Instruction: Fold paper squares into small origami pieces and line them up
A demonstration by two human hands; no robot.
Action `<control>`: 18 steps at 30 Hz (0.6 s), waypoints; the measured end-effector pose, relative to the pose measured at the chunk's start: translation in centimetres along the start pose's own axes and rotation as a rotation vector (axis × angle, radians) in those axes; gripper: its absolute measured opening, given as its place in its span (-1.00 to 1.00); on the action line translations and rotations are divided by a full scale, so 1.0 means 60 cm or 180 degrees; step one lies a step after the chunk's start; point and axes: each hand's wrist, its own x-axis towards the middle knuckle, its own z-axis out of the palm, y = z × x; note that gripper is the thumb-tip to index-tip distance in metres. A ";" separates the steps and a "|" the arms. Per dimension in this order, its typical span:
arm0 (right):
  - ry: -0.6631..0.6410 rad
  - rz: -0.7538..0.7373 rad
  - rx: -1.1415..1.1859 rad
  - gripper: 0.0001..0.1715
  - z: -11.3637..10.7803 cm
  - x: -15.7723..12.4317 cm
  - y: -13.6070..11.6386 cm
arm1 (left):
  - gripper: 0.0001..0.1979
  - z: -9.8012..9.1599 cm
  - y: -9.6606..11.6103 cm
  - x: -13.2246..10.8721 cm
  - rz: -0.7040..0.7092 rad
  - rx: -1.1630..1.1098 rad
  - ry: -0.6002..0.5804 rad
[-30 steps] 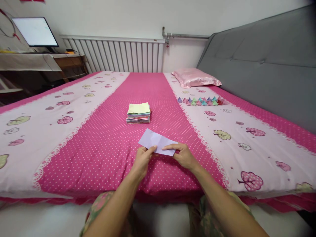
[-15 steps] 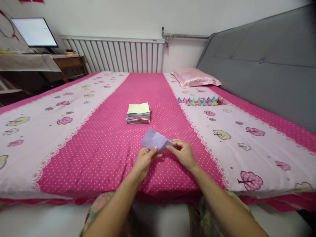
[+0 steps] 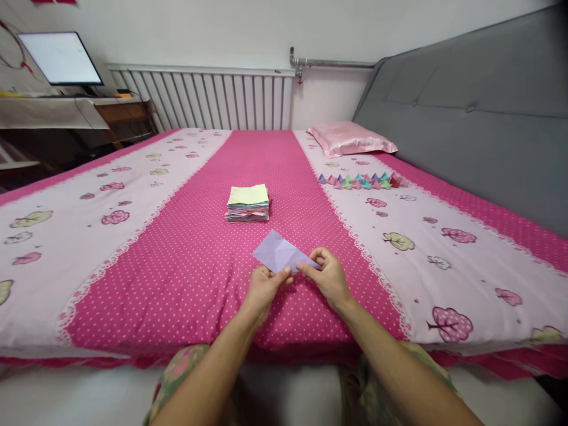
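Currently, via head cam, I've got the bedspread [image 3: 213, 260] carrying most of it: stack of paper [image 3: 247, 210] sits on the dark-pink dotted strip, pale-yellow sheet [image 3: 248, 194] on top, mixed colors below. Off to R, folded pcs [image 3: 359, 181] stand in approx 2 rows, mostly on the pale printed strip, near the pillow [image 3: 351, 139]. Far L, desk [image 3: 124, 109] bears the monitor [image 3: 62, 58].

Purple paper [image 3: 277, 251] is on the near side of the stack, well apart from the folded pcs; can't tell if its underside touches the bedspread. Long axis runs diag., far-L to near-R: broad end points far-L, narrow tip near-R. Faint creases cross its face.

It extends mostly beyond the 2 hands. L hand [image 3: 266, 287] pinches its near edge, thumb on top, fingers under; R hand [image 3: 329, 276] has the narrow tip nipped btwn thumb & curled forefinger. Thumbs are just beside e/o.
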 end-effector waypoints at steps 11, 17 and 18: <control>-0.0040 0.0349 0.0372 -0.50 -0.004 0.003 -0.008 | -0.67 -0.007 0.000 0.005 -0.0179 -0.0032 0.0311; 0.0030 0.0297 0.0333 -0.61 -0.007 0.007 -0.008 | -0.76 -0.007 0.002 0.006 -0.0273 -0.0126 0.0427; 0.0033 0.0303 0.0343 -0.61 -0.007 0.008 -0.009 | -0.78 -0.007 0.002 0.006 -0.0275 -0.0157 0.0435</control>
